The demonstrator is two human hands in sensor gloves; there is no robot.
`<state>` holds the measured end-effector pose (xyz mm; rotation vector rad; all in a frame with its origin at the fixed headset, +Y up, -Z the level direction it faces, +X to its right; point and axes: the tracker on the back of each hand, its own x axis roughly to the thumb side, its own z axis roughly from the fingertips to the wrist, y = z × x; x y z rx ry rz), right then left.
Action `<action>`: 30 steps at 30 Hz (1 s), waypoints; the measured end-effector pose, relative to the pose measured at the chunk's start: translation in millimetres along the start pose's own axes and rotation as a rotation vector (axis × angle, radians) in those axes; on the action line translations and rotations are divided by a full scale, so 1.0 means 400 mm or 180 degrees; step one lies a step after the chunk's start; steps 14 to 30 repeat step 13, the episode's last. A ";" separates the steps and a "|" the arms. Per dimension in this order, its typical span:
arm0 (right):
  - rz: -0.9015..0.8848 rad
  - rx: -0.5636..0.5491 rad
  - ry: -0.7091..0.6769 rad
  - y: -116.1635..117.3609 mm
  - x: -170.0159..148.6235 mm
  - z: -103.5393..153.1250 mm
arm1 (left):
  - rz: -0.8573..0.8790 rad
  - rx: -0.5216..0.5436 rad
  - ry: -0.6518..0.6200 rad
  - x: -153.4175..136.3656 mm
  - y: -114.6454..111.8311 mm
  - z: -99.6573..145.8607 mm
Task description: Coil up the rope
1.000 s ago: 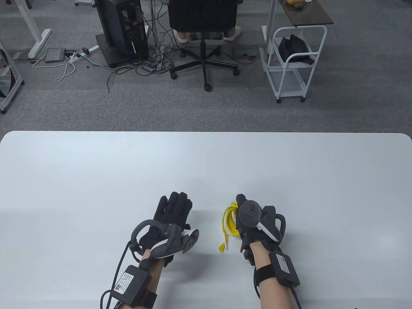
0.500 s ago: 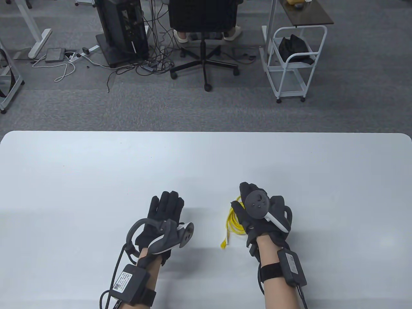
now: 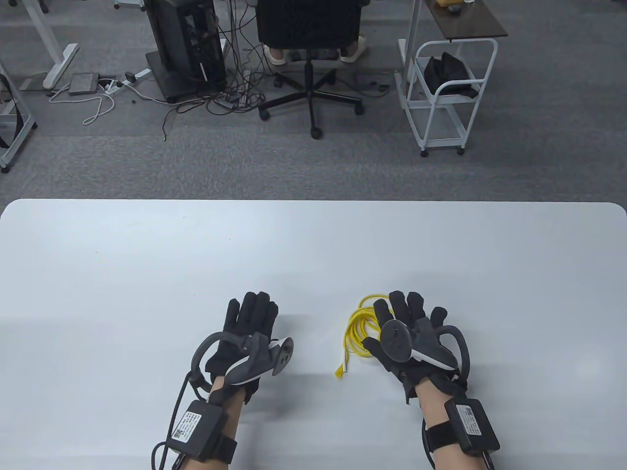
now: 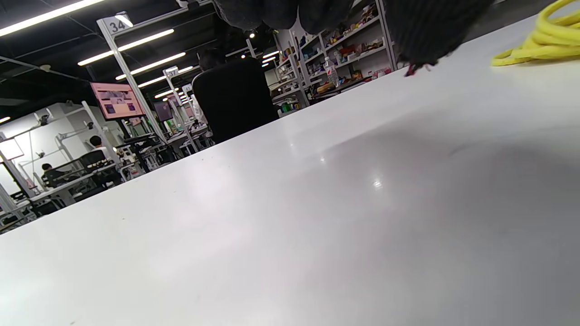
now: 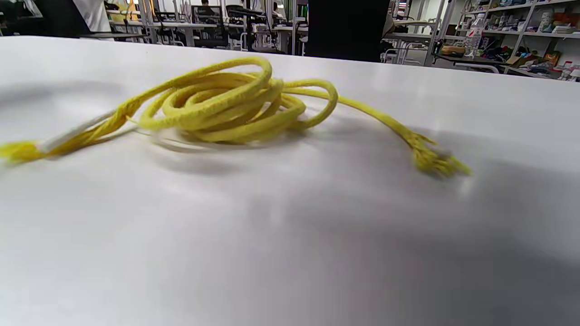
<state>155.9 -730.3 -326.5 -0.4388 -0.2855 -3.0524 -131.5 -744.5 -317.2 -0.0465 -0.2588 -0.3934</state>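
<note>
**Coiled rope lying free between two spread hands**

Hands are hovering over the white table [image 3: 98,274], both released. The left gloved hand [image 3: 245,333] is stretching its fingers flat, gripping nothing. The right gloved hand [image 3: 411,333] is spreading its fingers too, grasping nothing. The thin yellow braided rope [image 3: 360,330] is lying in loose coils just beside the right hand's thumb side, between the hands, nearer the right. One frayed end [image 3: 339,373] is trailing toward the person; the other [image 5: 437,163] is pointing out from the coil.
</note>
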 end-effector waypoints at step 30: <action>0.0439 0.0198 -0.0021 0.037 0.045 -0.007 | -0.0026 0.0052 -0.0062 0.012 0.017 0.009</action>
